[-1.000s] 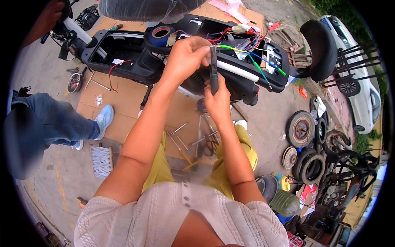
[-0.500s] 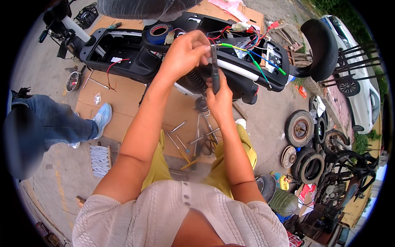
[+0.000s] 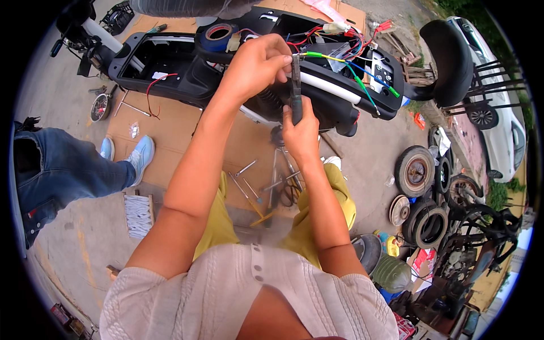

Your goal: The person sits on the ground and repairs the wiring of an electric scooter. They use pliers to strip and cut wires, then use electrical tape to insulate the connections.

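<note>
My right hand [image 3: 301, 133] is closed around the dark handle of a narrow hand tool [image 3: 296, 85], seen edge-on, that looks like pliers. Its metal end points away from me and meets the tip of a yellow-green wire [image 3: 331, 58] with a green sleeve. At that same tip the fingers of my left hand [image 3: 255, 65] are pinched together; what lies between them is mostly hidden. Blue and green wires [image 3: 362, 85] hang beside it over the black body of an electric scooter [image 3: 175, 85], which lies across in front of me with its compartments uncovered.
A tape roll [image 3: 220, 33] sits on the scooter body. Wrenches [image 3: 246, 190] and other tools lie on cardboard [image 3: 187, 133] between my feet. A person's jeans leg [image 3: 79, 167] stands at left. Old tyres [image 3: 415, 171] and parts pile up at right, before a white car [image 3: 481, 85].
The tool has turned slightly in my right hand and stays at the wire tip. My left hand has risen a little. At left, the other person's second shoe shows more.
</note>
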Tool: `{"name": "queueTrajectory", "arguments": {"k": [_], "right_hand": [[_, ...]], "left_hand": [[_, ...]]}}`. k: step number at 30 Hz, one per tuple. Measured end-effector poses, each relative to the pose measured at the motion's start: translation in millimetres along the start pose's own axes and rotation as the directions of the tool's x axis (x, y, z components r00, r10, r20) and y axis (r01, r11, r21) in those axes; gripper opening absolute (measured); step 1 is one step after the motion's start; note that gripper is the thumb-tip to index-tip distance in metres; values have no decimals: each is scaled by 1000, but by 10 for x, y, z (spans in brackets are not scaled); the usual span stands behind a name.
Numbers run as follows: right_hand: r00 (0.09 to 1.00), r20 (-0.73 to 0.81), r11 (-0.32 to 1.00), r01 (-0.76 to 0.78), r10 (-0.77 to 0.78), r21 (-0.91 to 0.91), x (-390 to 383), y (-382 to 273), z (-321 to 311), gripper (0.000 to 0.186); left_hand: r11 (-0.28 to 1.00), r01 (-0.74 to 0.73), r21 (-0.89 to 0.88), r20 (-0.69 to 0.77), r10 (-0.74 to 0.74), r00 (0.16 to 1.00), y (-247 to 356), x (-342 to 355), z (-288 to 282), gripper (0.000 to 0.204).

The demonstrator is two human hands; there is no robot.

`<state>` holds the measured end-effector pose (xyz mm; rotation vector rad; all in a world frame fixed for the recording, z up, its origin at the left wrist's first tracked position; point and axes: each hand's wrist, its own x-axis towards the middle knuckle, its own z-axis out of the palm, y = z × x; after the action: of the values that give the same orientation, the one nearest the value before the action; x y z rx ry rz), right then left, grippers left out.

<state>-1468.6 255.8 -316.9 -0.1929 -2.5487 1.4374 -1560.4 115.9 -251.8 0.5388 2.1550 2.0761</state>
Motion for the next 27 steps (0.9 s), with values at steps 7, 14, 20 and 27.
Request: {"name": "queueTrajectory", "arguments": {"k": [7, 14, 20, 27], "right_hand": [[971, 169, 943, -212, 172, 257, -47, -193, -181, 32], [940, 315, 898, -246, 130, 365, -79, -101, -269, 28], [889, 451, 652, -385, 74, 653, -148, -107, -268, 33], [982, 176, 955, -109, 61, 276, -224, -160, -263, 26]], "left_hand": [[999, 12, -40, -93, -16, 996, 57, -14, 57, 12], [997, 17, -71, -49, -21, 999, 23, -19, 85, 9], [999, -27, -38, -66, 24, 998, -1, -32, 81, 9], [999, -14, -35, -59, 12, 998, -7, -38, 89, 10]]}}
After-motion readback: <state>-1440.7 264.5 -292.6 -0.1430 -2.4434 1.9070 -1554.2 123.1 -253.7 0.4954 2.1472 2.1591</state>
